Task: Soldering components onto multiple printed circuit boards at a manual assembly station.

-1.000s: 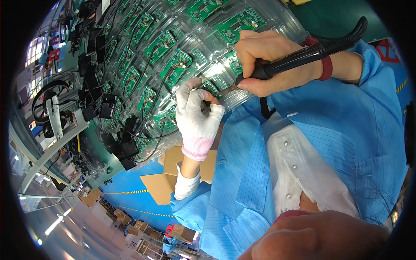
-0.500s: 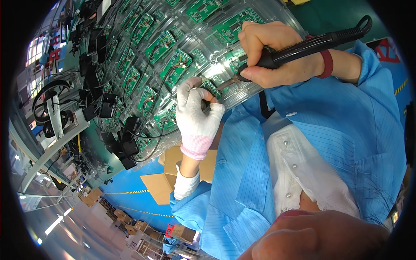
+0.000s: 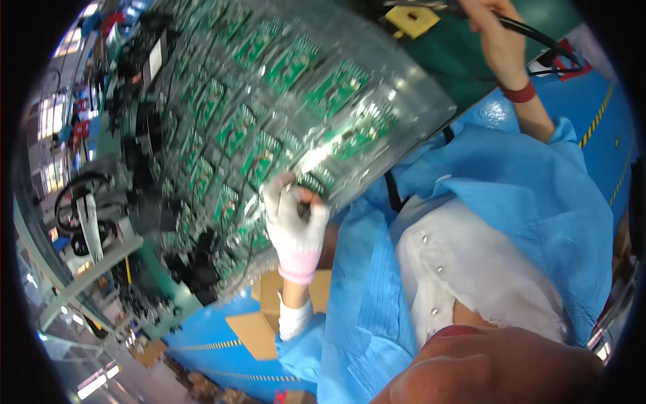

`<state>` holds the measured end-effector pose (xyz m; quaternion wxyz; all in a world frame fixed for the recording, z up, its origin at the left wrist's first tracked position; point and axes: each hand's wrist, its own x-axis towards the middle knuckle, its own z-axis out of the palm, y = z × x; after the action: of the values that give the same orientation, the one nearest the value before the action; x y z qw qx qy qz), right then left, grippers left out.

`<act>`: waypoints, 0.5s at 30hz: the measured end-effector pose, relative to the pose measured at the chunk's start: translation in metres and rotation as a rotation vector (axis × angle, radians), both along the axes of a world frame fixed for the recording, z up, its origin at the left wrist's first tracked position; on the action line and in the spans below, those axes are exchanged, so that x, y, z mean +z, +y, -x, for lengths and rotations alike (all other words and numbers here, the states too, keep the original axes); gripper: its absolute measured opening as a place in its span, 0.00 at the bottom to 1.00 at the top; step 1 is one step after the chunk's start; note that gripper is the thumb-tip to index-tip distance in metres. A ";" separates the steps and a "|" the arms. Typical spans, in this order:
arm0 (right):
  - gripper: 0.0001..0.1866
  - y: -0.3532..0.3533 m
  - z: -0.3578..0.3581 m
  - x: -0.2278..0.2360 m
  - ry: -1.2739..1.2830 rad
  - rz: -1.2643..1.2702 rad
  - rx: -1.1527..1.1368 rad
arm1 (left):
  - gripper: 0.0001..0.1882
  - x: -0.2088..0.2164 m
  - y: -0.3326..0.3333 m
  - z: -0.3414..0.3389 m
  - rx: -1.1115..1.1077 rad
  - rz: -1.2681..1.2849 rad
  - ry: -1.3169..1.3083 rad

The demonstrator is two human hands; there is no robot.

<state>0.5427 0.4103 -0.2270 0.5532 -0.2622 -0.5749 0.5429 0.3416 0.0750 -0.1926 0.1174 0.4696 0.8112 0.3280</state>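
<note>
My left hand (image 3: 294, 219), in a white glove with pink cuff and bare fingertips, is curled closed at the near edge of the plastic tray (image 3: 431, 111). Its fingertips press together beside a small green circuit board (image 3: 316, 182); what they pinch is hidden. At the top right, my right hand (image 3: 494, 40), bare with a red wristband, grips a soldering iron (image 3: 434, 5). The iron is partly cut off by the upper edge of the picture and lies above a yellow sponge (image 3: 412, 21). Its black cable (image 3: 538, 42) loops out past the hand.
Several more green boards (image 3: 336, 87) sit in the tray's compartments. Black adapters with cables (image 3: 192, 259) crowd its left side. A green work surface (image 3: 451, 50) shows beyond the tray. An open cardboard box (image 3: 256, 333) stands on the blue floor below.
My right hand has drawn the soldering iron away from the board by my left fingers, up and right to the yellow sponge. My left hand keeps its closed pose at the board. The view has shifted.
</note>
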 end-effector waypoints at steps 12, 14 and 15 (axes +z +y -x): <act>0.11 -0.137 0.062 0.032 0.029 -0.501 0.694 | 0.08 -0.004 -0.001 -0.002 0.120 0.060 -0.076; 0.11 -0.147 0.069 0.026 0.009 -0.604 0.686 | 0.08 -0.004 0.000 -0.002 0.093 0.051 -0.032; 0.12 -0.149 0.071 0.025 0.000 -0.655 0.683 | 0.08 -0.004 0.001 -0.002 0.081 0.046 -0.011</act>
<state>0.4713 0.2609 -0.2023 0.3964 0.1303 -0.7694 0.4837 0.3436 0.0758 -0.1970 0.1192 0.4315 0.8363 0.3165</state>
